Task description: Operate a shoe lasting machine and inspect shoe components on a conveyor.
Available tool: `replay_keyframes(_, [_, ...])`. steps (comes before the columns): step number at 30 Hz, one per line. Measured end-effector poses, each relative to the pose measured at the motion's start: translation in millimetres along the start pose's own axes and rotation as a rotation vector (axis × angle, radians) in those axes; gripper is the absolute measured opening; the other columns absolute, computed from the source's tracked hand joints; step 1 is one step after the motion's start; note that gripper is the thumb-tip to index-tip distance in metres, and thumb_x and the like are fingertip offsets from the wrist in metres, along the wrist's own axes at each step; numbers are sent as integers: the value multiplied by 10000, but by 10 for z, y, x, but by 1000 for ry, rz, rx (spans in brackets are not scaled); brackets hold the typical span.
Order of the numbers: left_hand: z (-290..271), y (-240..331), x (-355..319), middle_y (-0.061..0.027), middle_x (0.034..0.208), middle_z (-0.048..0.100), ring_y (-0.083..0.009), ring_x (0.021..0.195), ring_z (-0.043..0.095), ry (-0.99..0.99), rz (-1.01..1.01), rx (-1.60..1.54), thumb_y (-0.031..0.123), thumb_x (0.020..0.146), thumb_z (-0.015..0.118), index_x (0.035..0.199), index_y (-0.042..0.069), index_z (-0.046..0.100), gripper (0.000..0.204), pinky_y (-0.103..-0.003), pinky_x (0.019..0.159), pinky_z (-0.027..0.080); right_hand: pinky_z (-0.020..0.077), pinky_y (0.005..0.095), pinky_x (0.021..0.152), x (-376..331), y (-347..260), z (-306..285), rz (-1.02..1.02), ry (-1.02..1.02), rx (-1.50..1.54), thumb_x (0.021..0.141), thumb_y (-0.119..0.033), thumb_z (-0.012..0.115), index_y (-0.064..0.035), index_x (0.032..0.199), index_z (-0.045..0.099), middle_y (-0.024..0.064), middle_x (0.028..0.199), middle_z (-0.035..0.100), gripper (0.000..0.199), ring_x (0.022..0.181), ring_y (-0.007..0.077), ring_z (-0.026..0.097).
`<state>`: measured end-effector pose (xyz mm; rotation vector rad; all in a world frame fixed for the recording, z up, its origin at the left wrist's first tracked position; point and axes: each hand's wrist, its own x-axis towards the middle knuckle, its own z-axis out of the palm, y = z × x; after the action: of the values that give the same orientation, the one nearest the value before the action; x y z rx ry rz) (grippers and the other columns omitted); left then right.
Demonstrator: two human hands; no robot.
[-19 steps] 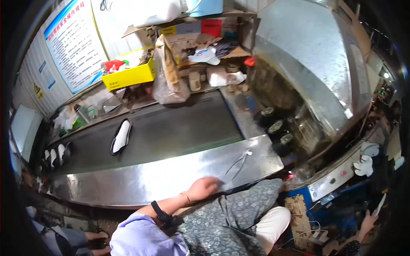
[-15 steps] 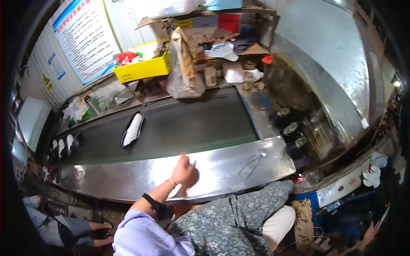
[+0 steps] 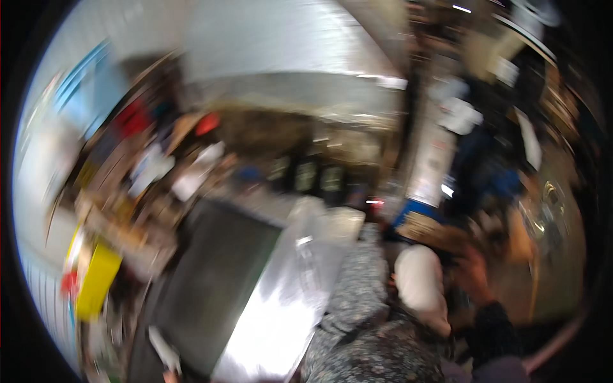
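Note:
The whole view is smeared by motion. At the lower left, a white elongated shoe piece (image 3: 163, 348) lies on the dark conveyor belt (image 3: 220, 262). Part of my left hand (image 3: 171, 376) shows at the bottom rim, at the near end of that piece; whether it grips it cannot be made out. My right hand (image 3: 472, 274) is at the right, below a dark sleeve, close to a brown, blurred thing (image 3: 424, 231). Its fingers are too blurred to read. My white-clad knee (image 3: 419, 277) and flowered apron (image 3: 354, 287) are between the hands.
A shiny metal ledge (image 3: 274, 306) borders the belt, with a thin cord (image 3: 308, 262) on it. Several dark objects with pale patterned tops (image 3: 306, 175) stand beyond. A yellow box (image 3: 99, 281) is at the left, near cluttered shelves. A pale control panel (image 3: 431, 166) stands right.
The view has swung to the right, so the belt and ledge appear turned and lower left. My left hand has left the ledge for the shoe piece; my right hand has come into view.

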<state>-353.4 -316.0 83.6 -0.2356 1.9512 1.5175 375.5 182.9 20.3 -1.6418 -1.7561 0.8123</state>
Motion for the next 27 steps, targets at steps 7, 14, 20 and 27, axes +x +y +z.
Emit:
replay_keyframes(7, [650,-165,291,-185,1025,681,-270,782,668,216,566,554,232,904,654,1355,3,474,536,-387,652,539,487,457,924,-1195,264,361,17,128,-343,768,-167,693,-96,976,724,235,1228,582,222,1064,414,587])
replay_keyframes(14, [1154,-319,467,-190,1044,667,-266,690,655,-94,1047,466,201,893,672,1383,-7,431,585,-386,570,535,509,383,902,-73,-528,493,-237,-62,-78,856,-136,616,-82,1097,685,144,1149,663,257,1040,306,638])
replay_keyframes(20, [2680,-168,-603,-192,1088,643,-257,685,648,-612,940,540,168,883,682,1404,-9,400,618,-376,563,536,524,304,794,498,-2106,1254,-546,-512,534,945,-302,632,-49,1418,425,179,1188,648,575,921,207,677])
replay_keyframes(27, [4156,-43,-1986,-195,1157,607,-243,720,641,-1069,682,696,126,870,689,1427,-7,368,656,-360,592,540,517,391,775,367,-2445,835,-332,-236,434,957,-346,588,-49,1232,577,222,998,677,405,899,330,678])
